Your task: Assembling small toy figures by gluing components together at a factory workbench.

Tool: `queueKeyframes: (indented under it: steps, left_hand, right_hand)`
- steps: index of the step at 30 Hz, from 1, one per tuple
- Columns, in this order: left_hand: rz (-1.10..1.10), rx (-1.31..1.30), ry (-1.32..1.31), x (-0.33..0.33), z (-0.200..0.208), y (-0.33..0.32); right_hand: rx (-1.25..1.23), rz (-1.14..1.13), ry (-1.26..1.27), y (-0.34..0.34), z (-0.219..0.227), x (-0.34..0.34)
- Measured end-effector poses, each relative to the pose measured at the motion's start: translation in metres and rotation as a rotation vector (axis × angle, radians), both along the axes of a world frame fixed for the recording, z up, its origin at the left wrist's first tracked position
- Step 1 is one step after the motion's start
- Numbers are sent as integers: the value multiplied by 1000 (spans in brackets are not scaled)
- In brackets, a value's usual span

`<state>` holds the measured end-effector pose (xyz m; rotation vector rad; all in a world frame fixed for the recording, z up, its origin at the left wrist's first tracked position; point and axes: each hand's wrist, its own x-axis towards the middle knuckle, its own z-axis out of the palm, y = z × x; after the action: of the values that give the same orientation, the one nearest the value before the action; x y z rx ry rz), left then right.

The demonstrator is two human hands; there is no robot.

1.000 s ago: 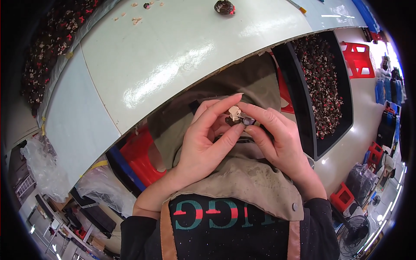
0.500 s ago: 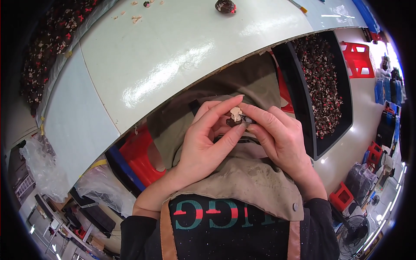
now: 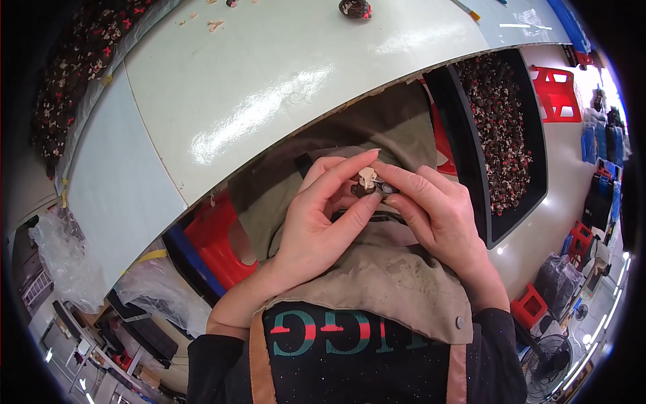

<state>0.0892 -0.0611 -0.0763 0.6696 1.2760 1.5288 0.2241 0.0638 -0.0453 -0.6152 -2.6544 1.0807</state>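
Note:
A small figurine piece (image 3: 367, 178), cream on top and dark brown below, sits above my lap. The fingertips and thumb of my left hand (image 3: 321, 214) are closed round it. My right hand (image 3: 434, 205) presses close on its right side, index finger and thumb pinched together. Between those fingertips a small greyish bit (image 3: 386, 188) shows, too tiny and too covered to name. Both hands nearly meet over my brown apron (image 3: 377, 269). My fingers partly hide the underside of the piece.
Ahead lies a pale table (image 3: 256, 101) with a dark brown figurine piece (image 3: 354, 9), cream scraps (image 3: 215, 25) and a brush (image 3: 465, 9). At right, a black bin (image 3: 538, 182) holds many small dark, red and cream pieces. Another heap of pieces (image 3: 81, 74) is at far left.
Both hands keep their hold on the figurine piece, with only slight finger movement. A little more of the greyish bit shows by my right fingertips. The view has shifted slightly.

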Motion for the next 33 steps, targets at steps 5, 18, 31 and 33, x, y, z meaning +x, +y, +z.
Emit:
queueKeyframes:
  steps: [5, 18, 31, 33]
  left_hand:
    - [-37, -28, -64, -2, -1, -2]
    - [-82, 6, -234, -3, -5, -4]
    - [-3, -65, -509, -4, 3, -4]
    - [-7, -77, -522, -5, 3, -5]
  right_hand:
    - [69, 31, 10, 2, -3, 2]
    - [151, 124, -8, 10, -4, 3]
    - [-213, 2, -22, 13, 3, 4]
    - [-259, -30, 72, 12, 4, 4]
